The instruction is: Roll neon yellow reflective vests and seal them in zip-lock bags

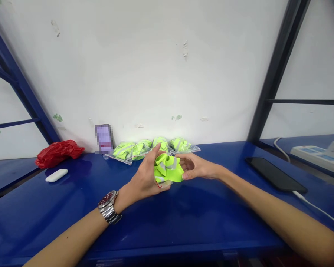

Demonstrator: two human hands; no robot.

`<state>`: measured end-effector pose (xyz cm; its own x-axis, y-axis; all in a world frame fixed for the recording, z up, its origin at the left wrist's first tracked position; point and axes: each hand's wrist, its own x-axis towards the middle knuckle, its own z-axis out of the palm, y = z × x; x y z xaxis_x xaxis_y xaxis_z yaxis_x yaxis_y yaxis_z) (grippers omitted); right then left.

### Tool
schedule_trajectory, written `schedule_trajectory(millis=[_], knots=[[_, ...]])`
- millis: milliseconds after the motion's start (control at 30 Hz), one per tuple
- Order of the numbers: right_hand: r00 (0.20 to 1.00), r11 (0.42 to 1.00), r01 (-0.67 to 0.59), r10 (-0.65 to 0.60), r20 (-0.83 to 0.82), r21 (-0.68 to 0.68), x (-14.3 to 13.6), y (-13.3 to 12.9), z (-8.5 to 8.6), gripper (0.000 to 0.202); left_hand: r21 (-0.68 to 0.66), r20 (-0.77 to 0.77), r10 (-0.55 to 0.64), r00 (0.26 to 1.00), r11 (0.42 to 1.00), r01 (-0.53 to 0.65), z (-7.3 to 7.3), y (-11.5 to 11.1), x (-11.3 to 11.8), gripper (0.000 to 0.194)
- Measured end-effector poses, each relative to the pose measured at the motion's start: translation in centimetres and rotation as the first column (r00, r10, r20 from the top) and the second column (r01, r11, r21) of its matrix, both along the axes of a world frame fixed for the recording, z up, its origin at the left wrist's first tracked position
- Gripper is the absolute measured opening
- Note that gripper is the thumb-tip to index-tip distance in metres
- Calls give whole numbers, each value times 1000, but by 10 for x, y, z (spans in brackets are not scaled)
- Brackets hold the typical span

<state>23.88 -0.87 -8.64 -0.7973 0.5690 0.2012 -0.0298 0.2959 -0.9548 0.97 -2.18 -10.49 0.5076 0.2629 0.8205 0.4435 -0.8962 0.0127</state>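
A bundle of neon yellow-green fabric with grey reflective strips (168, 167) is held above the middle of the blue table (183, 222). My left hand (147, 174), with a metal watch on its wrist, wraps round the bundle's left side and underside. On the right, my right hand (193, 167) pinches the fabric's edge between thumb and curled fingers. Part of a clear bag with a red edge shows under the bundle by my left palm. Behind, several clear zip bags (180, 144) of similar fabric lie in a row along the wall.
A red plastic bag (58, 152) and a white case (56, 175) lie at the left. An upright phone (104, 139) leans on the wall. At the right are a black phone (275, 174) with a white cable and a power strip (320, 158). Metal posts flank the table.
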Motion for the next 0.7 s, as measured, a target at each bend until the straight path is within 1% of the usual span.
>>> schedule_trajectory(millis=[67,200,267,367,433,533,633,667,700], knots=[[997,998,61,-61,-38,6,-5,0,-6,58,3,-4,3,1000,1000,-3,0,-1,-1,105],[973,974,220,-216,-78,49,-22,-6,-18,48,93,-62,-42,997,995,48,-3,-3,4,99],[964,957,266,-260,-63,116,-26,-9,-21,46,140,-103,-63,993,987,77,-5,-5,8,95],[950,913,311,-310,-45,264,-27,-14,-18,40,166,-93,-57,994,983,72,-7,-8,13,95],[928,864,360,-371,-38,353,-27,-17,-15,36,166,-68,-61,996,983,71,-7,-9,14,95],[865,783,453,-502,3,427,-31,-20,-13,28,167,-81,-78,994,982,91,-4,-10,13,95],[760,649,560,-650,-8,515,-37,-21,-15,27,188,-95,-76,993,978,93,-2,-11,13,94],[735,610,575,-678,-17,545,-38,-21,-16,27,199,-98,-75,992,976,93,-1,-11,13,93],[722,586,579,-692,-22,568,-39,-20,-17,26,211,-102,-74,992,973,95,-1,-13,14,90]])
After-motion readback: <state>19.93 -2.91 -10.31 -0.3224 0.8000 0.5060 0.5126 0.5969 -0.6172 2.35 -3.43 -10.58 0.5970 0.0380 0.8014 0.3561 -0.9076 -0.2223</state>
